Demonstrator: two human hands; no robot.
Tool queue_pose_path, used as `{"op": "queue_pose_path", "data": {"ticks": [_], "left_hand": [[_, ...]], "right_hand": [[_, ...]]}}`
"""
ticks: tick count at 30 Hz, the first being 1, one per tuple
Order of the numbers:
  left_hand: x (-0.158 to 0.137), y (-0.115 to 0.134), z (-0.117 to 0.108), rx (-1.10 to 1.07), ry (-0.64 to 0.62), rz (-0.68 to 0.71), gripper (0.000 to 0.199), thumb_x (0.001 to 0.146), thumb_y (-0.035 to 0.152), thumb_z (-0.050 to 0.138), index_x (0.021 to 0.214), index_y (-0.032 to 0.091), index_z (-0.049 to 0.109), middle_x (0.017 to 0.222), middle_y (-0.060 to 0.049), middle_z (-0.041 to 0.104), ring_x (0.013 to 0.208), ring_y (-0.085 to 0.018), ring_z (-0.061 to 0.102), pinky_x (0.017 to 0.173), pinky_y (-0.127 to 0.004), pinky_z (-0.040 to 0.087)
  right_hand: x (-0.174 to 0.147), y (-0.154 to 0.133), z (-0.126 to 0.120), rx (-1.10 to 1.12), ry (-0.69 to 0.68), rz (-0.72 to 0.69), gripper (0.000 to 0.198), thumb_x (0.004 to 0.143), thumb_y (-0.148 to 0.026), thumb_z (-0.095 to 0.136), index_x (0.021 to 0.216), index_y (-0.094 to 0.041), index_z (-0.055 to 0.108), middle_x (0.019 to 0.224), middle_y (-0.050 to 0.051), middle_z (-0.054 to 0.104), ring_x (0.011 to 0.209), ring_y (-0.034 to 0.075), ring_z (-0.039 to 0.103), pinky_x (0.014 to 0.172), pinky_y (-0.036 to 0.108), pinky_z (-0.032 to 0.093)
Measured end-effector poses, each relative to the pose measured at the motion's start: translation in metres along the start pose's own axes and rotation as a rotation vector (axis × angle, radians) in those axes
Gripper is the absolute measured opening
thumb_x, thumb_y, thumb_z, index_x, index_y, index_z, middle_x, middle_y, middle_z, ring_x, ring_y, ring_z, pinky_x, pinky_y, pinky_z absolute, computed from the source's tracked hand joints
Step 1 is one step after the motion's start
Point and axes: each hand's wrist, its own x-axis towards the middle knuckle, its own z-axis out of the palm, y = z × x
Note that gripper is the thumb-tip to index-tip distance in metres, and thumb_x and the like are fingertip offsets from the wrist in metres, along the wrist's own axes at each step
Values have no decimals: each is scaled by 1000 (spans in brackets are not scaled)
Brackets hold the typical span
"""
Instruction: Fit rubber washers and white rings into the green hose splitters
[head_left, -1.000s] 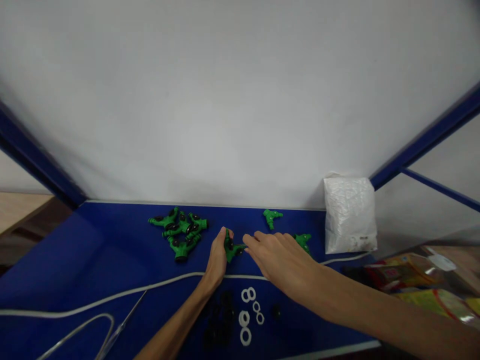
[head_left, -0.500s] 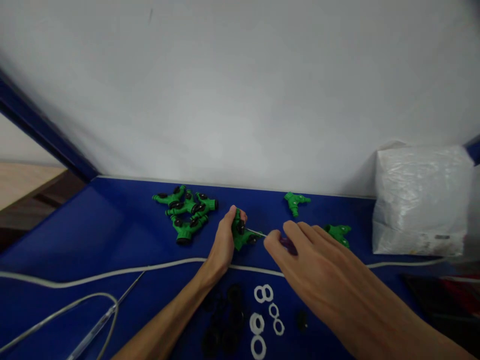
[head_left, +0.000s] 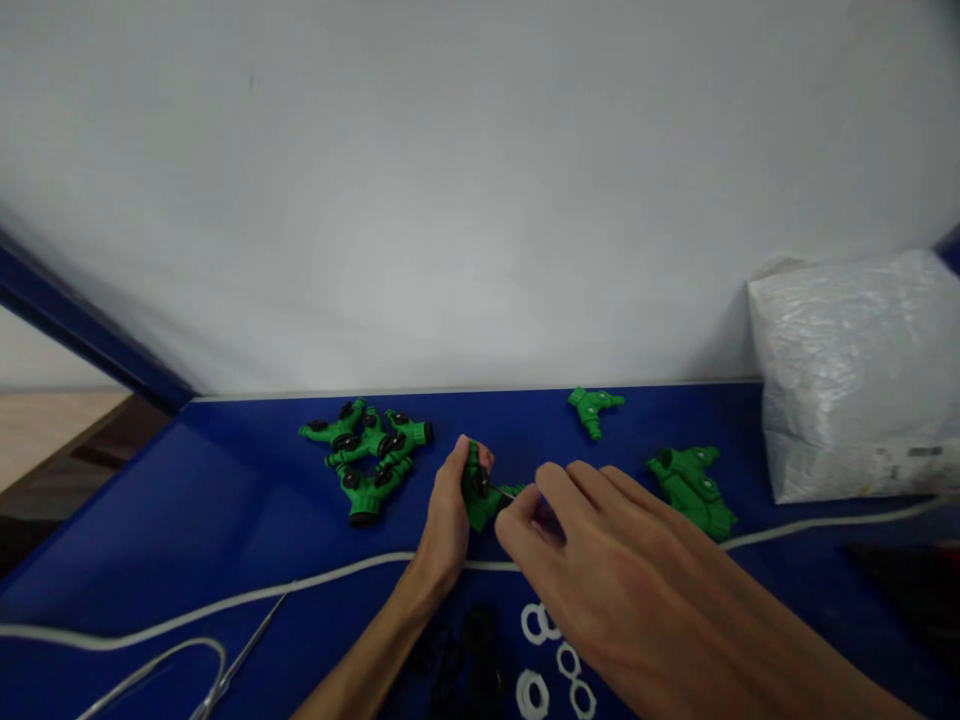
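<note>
My left hand (head_left: 448,515) is wrapped round a green Y-shaped hose splitter (head_left: 478,512) with black valve parts. From the right, my right hand (head_left: 600,550) grips a screwdriver (head_left: 549,522); its dark purple handle is mostly hidden by the fingers. The thin metal shaft reaches to a black part on the splitter, though whether the tip touches a screw is too small to tell. Left of my hands lies a group of several green splitters (head_left: 367,495) with black levers.
Green splitter bodies lie at the back (head_left: 596,408) and right (head_left: 694,490). White plastic rings (head_left: 533,693) and dark parts (head_left: 480,630) sit in front. A white cable (head_left: 300,590) crosses the blue table; a plastic-wrapped package (head_left: 855,390) stands at right.
My right hand and the screwdriver have come closer to the splitter. The view has shifted, uncovering more of the green bodies at right. My left hand keeps its hold.
</note>
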Motion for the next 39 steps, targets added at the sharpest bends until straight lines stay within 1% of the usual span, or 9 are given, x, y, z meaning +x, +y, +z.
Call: {"op": "queue_pose_path", "data": {"ticks": [5,10,12,15,18,23,25,30,39], "left_hand": [[-2,-4,1,1,-14,43,46,86,63,52,71,20,50,68,2,46,62,-13,42,61,-25,41],[2,-10,-2,-8,7,79,44,90,60,50,73,20,52,72,1,48,66,-14,44,63,-24,40],[4,-10,-4,0,16,105,43,90,59,51,73,20,52,72,0,49,67,-14,44,64,-24,40],[6,-10,-5,19,6,122,43,91,58,50,72,20,52,72,0,48,67,-15,44,65,-25,40],[6,-8,-5,24,-17,111,43,91,59,48,73,20,52,71,0,47,66,-15,42,65,-25,40],[4,-5,-4,56,-21,105,44,90,61,49,74,20,53,71,1,45,65,-15,40,63,-25,39],[3,-5,-3,60,-38,90,44,90,61,48,74,20,52,70,1,45,64,-15,39,62,-25,39],[3,-8,-2,5,-41,63,43,91,60,50,72,20,52,70,2,45,65,-14,39,63,-25,38],[2,-12,-3,43,-3,51,45,91,61,50,74,19,52,70,2,45,64,-14,40,60,-24,38]], "right_hand": [[0,6,-8,101,-67,11,18,83,-7,49,91,-19,58,69,5,63,52,18,56,47,30,40],[-11,1,11,107,-73,189,17,88,-11,47,101,-17,56,65,2,63,43,17,56,40,30,36],[-18,1,17,135,-84,196,25,86,-10,46,110,-15,55,74,6,69,50,19,62,45,30,43],[-25,6,15,217,-54,64,39,80,-10,47,119,-13,53,100,16,74,78,26,71,64,35,56],[-25,8,10,224,-20,33,43,74,-13,49,116,-14,55,108,19,73,89,30,70,68,37,56],[-13,3,5,77,-83,71,34,66,-9,51,97,-19,59,80,10,68,58,22,58,52,34,45],[-8,1,1,-24,-61,68,28,68,-7,50,92,-19,58,72,7,62,58,22,56,52,34,42],[-7,-1,-1,-139,-52,-4,22,80,-9,46,96,-16,57,74,7,59,63,22,53,56,35,38],[-17,1,10,-93,-111,-26,18,81,-10,52,96,-17,56,79,5,62,64,20,56,58,34,40]]}}
